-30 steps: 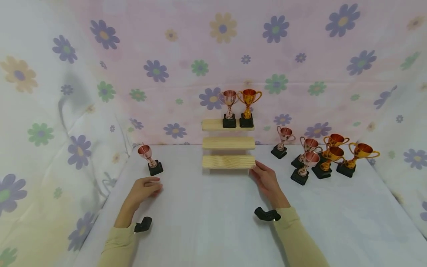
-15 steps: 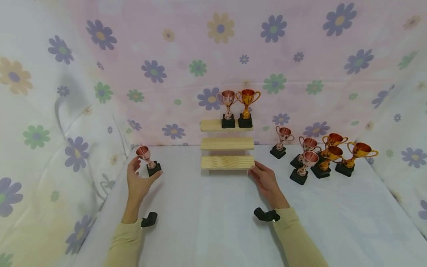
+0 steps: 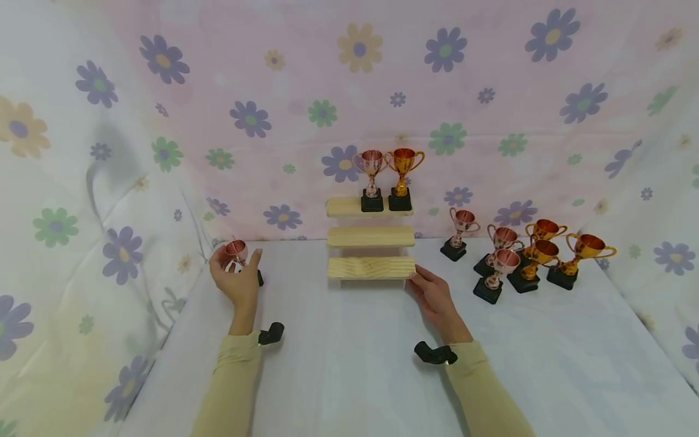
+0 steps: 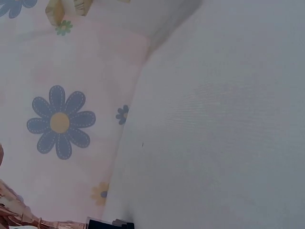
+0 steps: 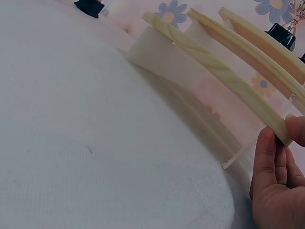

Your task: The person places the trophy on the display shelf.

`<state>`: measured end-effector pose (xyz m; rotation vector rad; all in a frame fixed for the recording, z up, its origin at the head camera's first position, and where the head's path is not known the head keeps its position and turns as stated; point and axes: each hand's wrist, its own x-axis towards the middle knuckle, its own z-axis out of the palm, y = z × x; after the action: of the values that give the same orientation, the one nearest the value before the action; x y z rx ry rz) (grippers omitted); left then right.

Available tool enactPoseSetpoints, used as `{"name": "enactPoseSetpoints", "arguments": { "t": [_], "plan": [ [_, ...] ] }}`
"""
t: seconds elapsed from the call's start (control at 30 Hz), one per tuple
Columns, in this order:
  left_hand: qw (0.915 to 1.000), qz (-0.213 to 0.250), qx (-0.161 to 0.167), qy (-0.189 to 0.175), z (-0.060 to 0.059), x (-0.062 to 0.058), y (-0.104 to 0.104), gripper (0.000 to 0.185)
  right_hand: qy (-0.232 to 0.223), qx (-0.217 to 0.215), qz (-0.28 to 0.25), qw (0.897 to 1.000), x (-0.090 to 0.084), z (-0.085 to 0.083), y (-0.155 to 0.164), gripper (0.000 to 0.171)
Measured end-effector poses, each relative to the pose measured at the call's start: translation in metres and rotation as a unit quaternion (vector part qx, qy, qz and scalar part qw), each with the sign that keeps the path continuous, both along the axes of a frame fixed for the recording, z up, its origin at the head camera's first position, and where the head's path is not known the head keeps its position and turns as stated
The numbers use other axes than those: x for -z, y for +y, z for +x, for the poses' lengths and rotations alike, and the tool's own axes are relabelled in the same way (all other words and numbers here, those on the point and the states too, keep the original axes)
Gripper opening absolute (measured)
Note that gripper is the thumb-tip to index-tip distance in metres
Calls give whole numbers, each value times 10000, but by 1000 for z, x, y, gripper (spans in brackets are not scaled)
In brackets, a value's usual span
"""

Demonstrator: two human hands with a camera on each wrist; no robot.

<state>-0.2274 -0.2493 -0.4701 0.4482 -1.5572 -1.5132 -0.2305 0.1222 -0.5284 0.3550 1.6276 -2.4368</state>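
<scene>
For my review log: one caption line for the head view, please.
Left hand holds a rose trophy at the table's left; right hand rests against the wooden step shelf.

Standing on top step of stand [image 3: 349, 207]: two trophies, one copper [image 3: 372, 173], one gold [image 3: 403, 171].
Clustering at right: three copper [image 3: 498, 250], three gold [image 3: 551, 246].
Sitting in left hand [image 3: 236, 278]: one copper trophy [image 3: 237, 252].
Showing: three wooden steps, two hands.
</scene>
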Motion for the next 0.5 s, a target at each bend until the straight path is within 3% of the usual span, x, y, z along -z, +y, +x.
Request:
{"name": "enactPoseSetpoints", "arguments": {
  "t": [0.1, 0.2, 0.5],
  "plan": [
    [9993, 102, -246, 257, 0, -11, 8, 60, -2, 1, 23, 10000, 1, -2, 1, 51],
    [9990, 70, -332, 307, 3, -13, 10, 52, -29, 7, 38, 10000, 2, -1, 1, 51],
    [9966, -517, 494, 398, 3, 1, 1, 42, -56, 66, 40, 10000, 2, -2, 0, 51]
  ]
}}
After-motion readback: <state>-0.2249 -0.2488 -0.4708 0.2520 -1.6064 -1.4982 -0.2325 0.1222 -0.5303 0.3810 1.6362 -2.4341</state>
